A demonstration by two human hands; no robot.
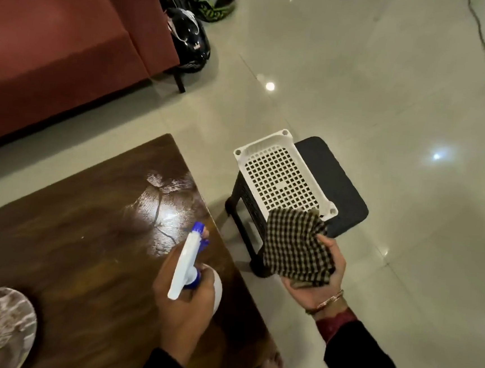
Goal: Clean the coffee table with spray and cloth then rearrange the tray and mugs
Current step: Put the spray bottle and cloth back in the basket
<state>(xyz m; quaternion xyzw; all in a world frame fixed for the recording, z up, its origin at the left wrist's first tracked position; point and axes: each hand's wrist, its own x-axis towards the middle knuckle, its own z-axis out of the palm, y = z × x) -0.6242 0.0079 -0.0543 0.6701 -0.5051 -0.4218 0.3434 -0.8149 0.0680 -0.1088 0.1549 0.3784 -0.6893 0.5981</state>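
Tiled floor (362, 77); stool (263, 203) beside coffee table (83, 243); sofa (57, 35) behind

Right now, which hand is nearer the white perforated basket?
Right. The right hand holds the checked cloth just below the white perforated basket, the cloth overlapping its near corner. The left hand grips the spray bottle over the coffee table, farther left.

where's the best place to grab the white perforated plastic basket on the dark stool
Grip the white perforated plastic basket by its solid rim on a long side, coming from above. The floor is all holes, the raised rim offers a firm edge, and the black-and-cream checked cloth in the right hand overlaps the near corner.
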